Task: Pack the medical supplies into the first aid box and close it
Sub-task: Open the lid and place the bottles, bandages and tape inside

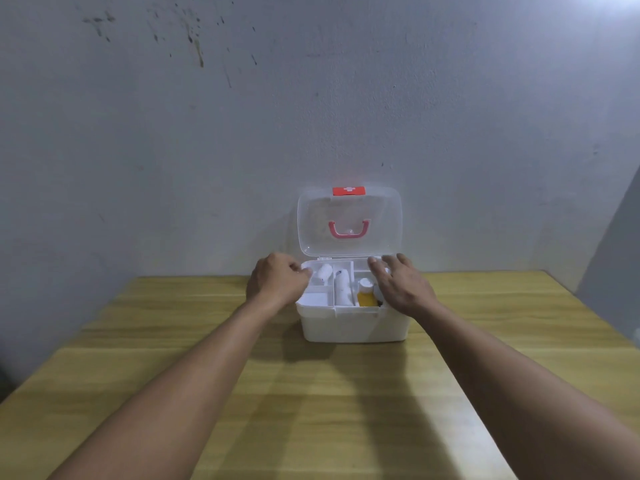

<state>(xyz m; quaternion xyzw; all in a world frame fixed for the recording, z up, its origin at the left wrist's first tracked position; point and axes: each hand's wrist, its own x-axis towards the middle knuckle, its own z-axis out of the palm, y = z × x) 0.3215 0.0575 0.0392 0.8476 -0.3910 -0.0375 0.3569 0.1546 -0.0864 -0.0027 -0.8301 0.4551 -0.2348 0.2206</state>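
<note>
Both hands reach to the open first aid box (353, 327) near the centre of the frame. On the box's left edge, the left hand (277, 280) has its fingers curled in; whether they pinch anything I cannot tell, since the fingertips blur into the white plastic. Over the box's right side the right hand (401, 289) lies flat, fingers spread and loose, gripping nothing.

Standing on the wooden table (173, 358), the box is white and sits close to the pale wall (207, 133) behind it. Its clear lid (349, 220) stands upright at the back, with a pink handle (348, 229) in the middle and a red latch (348, 191) (marked with a white cross) at the top edge.

Inside, a divided tray holds the supplies. One small white roll (325, 271) sits in the back left compartment, and a longer white roll (342, 291) lies along the middle one. To the right of that, a yellow bottle (366, 296) with a white cap stands partly beside the right hand. Something flat and white (317, 299) fills the front left compartment.
</note>
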